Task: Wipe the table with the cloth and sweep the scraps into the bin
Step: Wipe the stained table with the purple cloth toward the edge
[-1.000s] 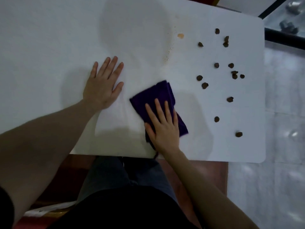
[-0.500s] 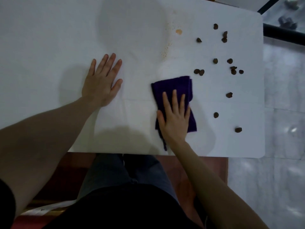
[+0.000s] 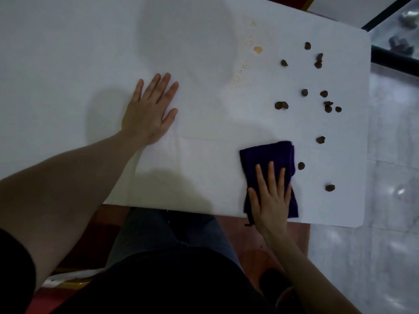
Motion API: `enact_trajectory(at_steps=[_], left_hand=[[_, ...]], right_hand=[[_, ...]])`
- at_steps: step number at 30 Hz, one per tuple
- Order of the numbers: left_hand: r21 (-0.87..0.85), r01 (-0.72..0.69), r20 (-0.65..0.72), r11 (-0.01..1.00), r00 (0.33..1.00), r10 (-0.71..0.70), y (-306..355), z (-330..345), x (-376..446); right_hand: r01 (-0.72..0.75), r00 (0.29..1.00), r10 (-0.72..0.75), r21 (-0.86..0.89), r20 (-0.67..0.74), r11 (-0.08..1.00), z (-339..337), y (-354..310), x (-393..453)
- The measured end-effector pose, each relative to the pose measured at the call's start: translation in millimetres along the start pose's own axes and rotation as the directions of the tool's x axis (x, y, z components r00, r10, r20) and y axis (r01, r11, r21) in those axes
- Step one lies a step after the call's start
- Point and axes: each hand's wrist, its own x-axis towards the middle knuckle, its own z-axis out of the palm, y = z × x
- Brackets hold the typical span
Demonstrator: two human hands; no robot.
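Folded dark-purple cloth (image 3: 267, 159): near front edge of white table (image 3: 68, 53), pinned flat under right hand (image 3: 271, 200), fingers straight. Left hand (image 3: 148, 112) flat, bracing (holding nothing). Small brown scraps (image 3: 320, 139) beside; best herded with even pressure, none flicked off.

The cloth (image 3: 267, 158) under my fingers (image 3: 271, 175) is a deep purple, plain with no pattern, against a white worktop (image 3: 68, 53). The scraps (image 3: 320, 139) are dark brown, and there's a pale orange stain (image 3: 258, 50) with a trail of tiny orange speckles below it. My trousers (image 3: 163, 232) are grey-blue and the floor (image 3: 390, 177) is pale grey marbled tile.
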Motion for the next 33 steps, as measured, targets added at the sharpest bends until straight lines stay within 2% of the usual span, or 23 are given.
enact_trajectory(at_steps=[2, 4, 7, 10, 14, 19, 22, 24, 27, 30, 33], left_hand=[[0.007, -0.001, 0.001, 1.000, 1.000, 0.001, -0.2, -0.2, 0.5], [0.015, -0.006, 0.001, 1.000, 1.000, 0.006, 0.8, -0.2, 1.1], [0.008, -0.006, -0.015, 1.000, 1.000, 0.006, 0.7, 1.1, 0.6], [0.005, -0.009, -0.031, 1.000, 0.999, 0.009, 0.7, 2.6, 0.7], [-0.008, -0.006, -0.033, 1.000, 0.999, 0.005, 1.1, 3.2, 0.3], [-0.018, -0.006, -0.031, 1.000, 1.000, 0.005, 0.7, 2.8, 0.1], [-0.016, -0.006, -0.031, 1.000, 0.999, 0.006, 0.0, 2.4, 0.3], [-0.025, -0.007, -0.027, 1.000, 1.000, 0.006, -0.7, 1.7, 1.1], [-0.068, 0.000, 0.002, 0.998, 1.000, 0.000, -2.1, -2.0, 1.3], [-0.253, 0.017, -0.014, 0.967, 1.000, -0.021, -8.0, -12.7, 9.2], [-0.320, 0.019, -0.108, 0.947, 0.993, -0.056, -24.7, -24.2, 32.7]], right_hand=[[0.170, 0.985, -0.170, -0.026, 0.015, 0.985, 5.6, -18.9, -7.1], [0.367, 0.930, -0.365, -0.045, 0.041, 0.929, 9.7, -42.1, -1.7], [0.504, 0.863, -0.501, -0.054, 0.062, 0.862, 11.3, -77.5, 43.0], [0.474, 0.880, -0.474, -0.038, 0.022, 0.880, 6.2, -97.1, 115.9], [0.236, 0.971, -0.236, -0.026, -0.029, 0.971, -10.2, -74.0, 192.5], [-0.020, 0.998, 0.021, 0.012, -0.056, 1.000, -20.1, -14.0, 177.8], [-0.113, 0.991, 0.117, 0.058, -0.061, 0.992, -15.2, -13.5, 136.5], [-0.092, 0.993, 0.095, 0.052, -0.063, 0.994, -8.0, -33.7, 108.6], [0.100, 0.995, -0.101, -0.012, -0.026, 0.995, 4.8, -77.8, 89.2], [0.283, 0.959, -0.283, -0.019, -0.001, 0.959, 9.8, -118.9, 125.1], [0.329, 0.944, -0.329, -0.008, -0.002, 0.944, 3.9, -143.9, 192.1]])
